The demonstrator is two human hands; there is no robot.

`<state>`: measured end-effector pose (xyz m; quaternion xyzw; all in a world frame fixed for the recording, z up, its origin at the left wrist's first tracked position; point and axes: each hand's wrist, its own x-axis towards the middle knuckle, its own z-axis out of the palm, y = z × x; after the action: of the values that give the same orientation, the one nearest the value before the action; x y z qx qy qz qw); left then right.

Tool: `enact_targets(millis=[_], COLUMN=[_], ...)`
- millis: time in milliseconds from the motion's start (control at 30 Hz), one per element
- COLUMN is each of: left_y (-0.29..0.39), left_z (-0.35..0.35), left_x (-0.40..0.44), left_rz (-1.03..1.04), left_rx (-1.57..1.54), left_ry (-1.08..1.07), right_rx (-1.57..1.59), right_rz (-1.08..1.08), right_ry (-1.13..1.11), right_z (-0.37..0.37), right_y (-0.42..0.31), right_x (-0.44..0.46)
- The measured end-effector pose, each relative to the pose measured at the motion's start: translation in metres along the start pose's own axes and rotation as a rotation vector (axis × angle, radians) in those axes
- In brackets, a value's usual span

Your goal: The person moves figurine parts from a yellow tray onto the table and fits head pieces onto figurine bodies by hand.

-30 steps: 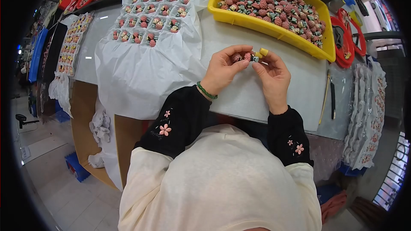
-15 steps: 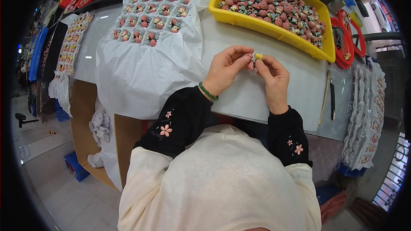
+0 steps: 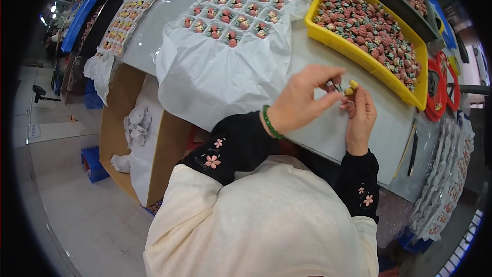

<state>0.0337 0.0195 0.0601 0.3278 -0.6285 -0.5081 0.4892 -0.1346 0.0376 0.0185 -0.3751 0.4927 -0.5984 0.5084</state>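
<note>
My left hand (image 3: 302, 97), with a green braided bracelet (image 3: 270, 123) at its wrist, is closed in a pinch. Between its thumb and fingers is a small pink and dark figurine (image 3: 334, 84), partly hidden and blurred. Close beside it is my right hand (image 3: 363, 118), its fingers bent together and yellow covers (image 3: 353, 84) at the fingertips. Whatever the right fingers hold, I cannot make out. Both hands are above the pale work surface (image 3: 318, 138), in front of a yellow bin (image 3: 366, 54) full of similar pink and grey-green figurines.
Left of the bin, a white tray (image 3: 241, 7) holds figurines in rows of pockets, on white sheeting (image 3: 220, 77). Red trays (image 3: 435, 87) stand at the right, near a thin brush (image 3: 405, 151). A cardboard box (image 3: 169, 143) with crumpled paper is below the table's left edge.
The view has swung, so the table's things appear farther right. My left hand has turned and its fingers have spread somewhat around the figurine. The right hand sits slightly lower beside it.
</note>
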Motion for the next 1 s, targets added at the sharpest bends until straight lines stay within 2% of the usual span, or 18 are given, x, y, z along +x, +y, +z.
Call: enact_targets(millis=[67,133,167,233,333,467,567,633,833,1000], left_y=[0.017,0.011,0.006,-0.007,-0.025,-0.037,-0.035,-0.032,-0.043,-0.025], left_z=[-0.034,-0.069,-0.081,-0.105,-0.112,-0.106,-0.089,-0.081,-0.087,-0.083], left_x=[0.007,0.010,0.007,0.005,0.006,0.007,-0.003,-0.009,-0.011,-0.013], left_rz=[0.181,0.237,0.246,0.076,0.055,0.055,0.111,-0.022,-0.090,-0.098], left_rx=[0.462,0.840,0.849,1.081,1.235,1.283,1.289,1.403,1.403,1.397], left_ry=[0.138,0.281,0.280,0.238,0.173,0.163,0.286,0.213,0.138,0.152], right_rx=[-0.025,-0.016,-0.015,0.009,0.012,0.001,-0.006,-0.007,-0.030,-0.123], right_rz=[0.021,0.015,0.023,0.013,0.025,0.019,0.030,0.034,-0.028,-0.063], right_ry=[-0.013,-0.004,-0.003,-0.011,-0.012,-0.012,-0.006,-0.018,-0.073,-0.131], right_z=[-0.002,0.003,0.003,0.005,0.010,0.007,0.003,0.003,0.004,0.007], right_y=[-0.001,-0.006,-0.007,-0.009,-0.010,-0.011,-0.010,-0.010,-0.011,-0.026], right_x=[0.001,-0.001,-0.002,-0.002,0.001,0.000,-0.004,-0.004,-0.007,-0.015])
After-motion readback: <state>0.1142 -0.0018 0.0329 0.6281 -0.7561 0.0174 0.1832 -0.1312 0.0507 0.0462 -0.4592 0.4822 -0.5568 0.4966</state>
